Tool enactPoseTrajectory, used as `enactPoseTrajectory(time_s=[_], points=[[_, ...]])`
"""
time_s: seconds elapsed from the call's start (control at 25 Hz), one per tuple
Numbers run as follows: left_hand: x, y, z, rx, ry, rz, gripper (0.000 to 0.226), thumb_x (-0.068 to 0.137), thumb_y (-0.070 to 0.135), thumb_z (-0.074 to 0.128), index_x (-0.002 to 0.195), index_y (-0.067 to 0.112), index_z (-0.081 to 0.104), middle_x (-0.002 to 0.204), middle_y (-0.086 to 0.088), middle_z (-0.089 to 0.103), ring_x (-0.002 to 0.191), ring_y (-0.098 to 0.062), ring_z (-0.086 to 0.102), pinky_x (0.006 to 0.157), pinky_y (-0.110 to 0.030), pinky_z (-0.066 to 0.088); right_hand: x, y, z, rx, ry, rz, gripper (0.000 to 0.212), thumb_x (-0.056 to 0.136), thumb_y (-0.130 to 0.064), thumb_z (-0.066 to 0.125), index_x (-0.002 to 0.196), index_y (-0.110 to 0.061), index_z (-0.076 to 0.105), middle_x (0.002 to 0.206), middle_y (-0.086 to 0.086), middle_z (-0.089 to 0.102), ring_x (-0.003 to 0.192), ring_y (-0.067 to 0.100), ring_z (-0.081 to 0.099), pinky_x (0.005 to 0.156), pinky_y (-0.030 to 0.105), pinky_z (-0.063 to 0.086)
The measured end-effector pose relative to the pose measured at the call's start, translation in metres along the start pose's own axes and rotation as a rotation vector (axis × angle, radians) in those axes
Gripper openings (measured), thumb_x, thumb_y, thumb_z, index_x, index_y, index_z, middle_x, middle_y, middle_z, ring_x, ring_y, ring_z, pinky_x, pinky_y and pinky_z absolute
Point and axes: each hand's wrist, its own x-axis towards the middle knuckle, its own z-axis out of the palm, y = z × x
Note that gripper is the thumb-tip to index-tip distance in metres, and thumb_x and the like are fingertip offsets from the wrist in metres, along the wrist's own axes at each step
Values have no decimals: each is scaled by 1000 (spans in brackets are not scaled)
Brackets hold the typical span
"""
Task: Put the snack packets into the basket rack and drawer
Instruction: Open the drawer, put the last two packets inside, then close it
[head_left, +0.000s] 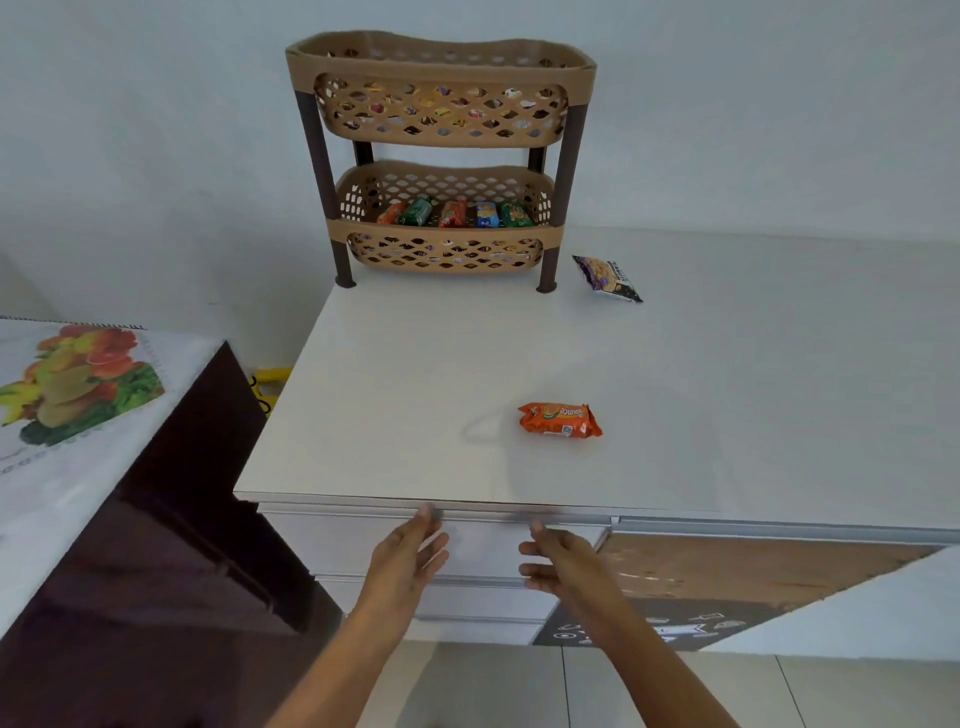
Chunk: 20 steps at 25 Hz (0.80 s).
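A two-tier tan plastic lattice basket rack with dark brown legs (440, 156) stands at the far left corner of the white laminate desk (415, 374), close to the wall. The lower basket (444, 228) holds a row of five snack packets (457, 214) in orange, green, red, blue and green wrappers. Further colourful packets (441, 106) show through the lattice of the upper basket (440, 78); their number cannot be told.

Two packets lie on the desk surface. An orange biscuit packet (560, 420) lies flat near the middle of the desk, toward the front edge. A dark purple and white snack packet (607, 277) lies just beside the rack's front right leg, toward the far edge.

Below the front edge of the desk, the top white drawer (363, 540) appears closed. Both bare hands are in front of this drawer. The left hand (410, 551) has its grip open, fingers extended upward, fingertips at the underside of the desk's front edge; it holds nothing. The right hand (558, 558) has its grip open, fingers loosely spread and empty, just below the same edge.

A dark cabinet with a fruit-print cover (78, 395) stands to the left of the desk
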Motion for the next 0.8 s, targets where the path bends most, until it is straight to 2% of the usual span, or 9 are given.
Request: enactPoseTrajectory(time_s=[0.08, 0.16, 0.28, 0.4, 0.48, 0.56, 0.68, 0.8], points=[[9, 3, 6, -158, 26, 3, 18, 93, 23, 53, 94, 8, 63, 91, -6, 63, 94, -22, 60, 85, -31, 49, 6, 1, -4, 234, -68, -6, 24, 90, -23, 59, 103, -3, 59, 96, 12, 63, 84, 27, 63, 72, 32, 55], [17, 7, 11, -277, 58, 11, 18, 92, 22, 54, 88, 6, 61, 88, -7, 60, 89, -21, 60, 91, -34, 49, 13, 3, -7, 413, -77, -79, 16, 87, -16, 62, 98, -5, 59, 91, 12, 64, 87, 27, 63, 81, 36, 54], [26, 6, 11, -340, 78, 22, 18, 91, 19, 55, 88, 2, 60, 89, -9, 59, 103, -26, 56, 101, -36, 43, 20, 1, -11, 593, -98, -118, 10, 86, -12, 60, 92, -5, 62, 84, 10, 69, 88, 24, 65, 87, 35, 56], [29, 3, 10, -339, 93, 35, 18, 90, 19, 57, 90, 2, 61, 92, -9, 60, 111, -28, 53, 99, -36, 44, 27, 1, -15, 535, -93, -138, 13, 84, -11, 60, 92, -2, 62, 80, 8, 69, 83, 20, 68, 84, 32, 57], [29, 0, 10, -350, 110, 44, 18, 87, 19, 60, 90, 1, 62, 89, -8, 58, 109, -27, 54, 96, -36, 46, 29, 3, -19, 488, -105, -163, 9, 85, -10, 61, 89, -3, 64, 75, 5, 71, 79, 18, 70, 81, 32, 59], [29, -4, 9, -349, 117, 61, 20, 84, 20, 64, 88, 0, 63, 82, -8, 56, 103, -27, 54, 97, -37, 48, 28, 4, -21, 464, -120, -180, 14, 80, -14, 65, 90, -4, 66, 77, 5, 72, 81, 20, 70, 78, 31, 59], [28, -7, 8, -317, 138, 73, 25, 83, 23, 66, 88, -1, 62, 77, -8, 54, 99, -28, 56, 85, -35, 52, 26, 7, -20, 452, -86, -169, 17, 80, -18, 66, 90, -4, 66, 78, 8, 72, 80, 22, 69, 76, 31, 60], [28, -9, 7, -302, 158, 65, 23, 87, 19, 62, 92, -3, 61, 81, -14, 57, 102, -35, 58, 92, -39, 52, 24, 10, -20, 480, -62, -144, 16, 85, -20, 63, 89, -5, 66, 76, 8, 74, 76, 20, 72, 75, 32, 60]])
